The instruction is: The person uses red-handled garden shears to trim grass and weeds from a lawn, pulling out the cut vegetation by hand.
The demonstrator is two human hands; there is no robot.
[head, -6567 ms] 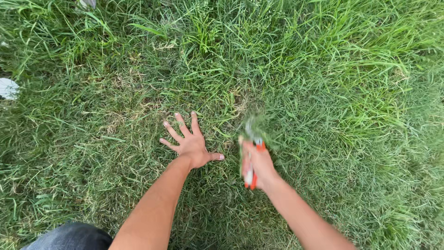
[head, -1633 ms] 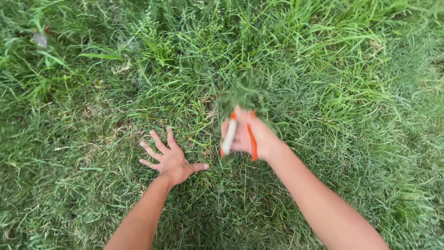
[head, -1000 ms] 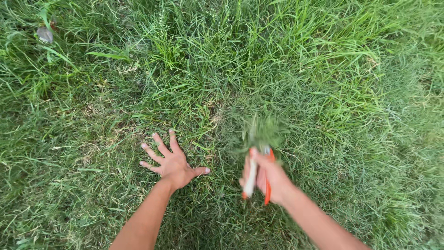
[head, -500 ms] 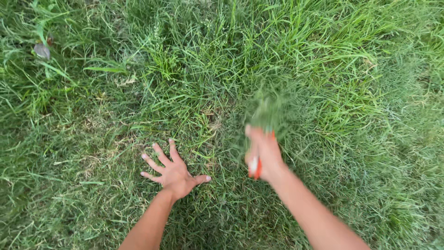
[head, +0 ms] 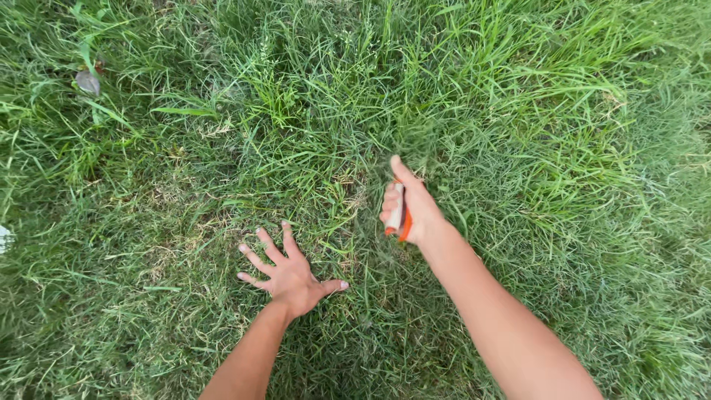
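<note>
far left: small grey stone-like bit (head: 87, 82) up top, pale scrap (head: 4, 238) at the edge. left hand (head: 287, 272) flat on the grass (head: 185, 185), palm down, fingers spread wide, holding nothing, forearm coming up from bottom. right hand (head: 409, 204) w/ arm stretched fwd, fingers curled tight round the orange & white handles of a cutting tool (head: 398, 215); its blades hidden in blurred grass ahead. ground is all lawn: short, patchy, some dry straw by the left hand, taller & lusher to the right.
</note>
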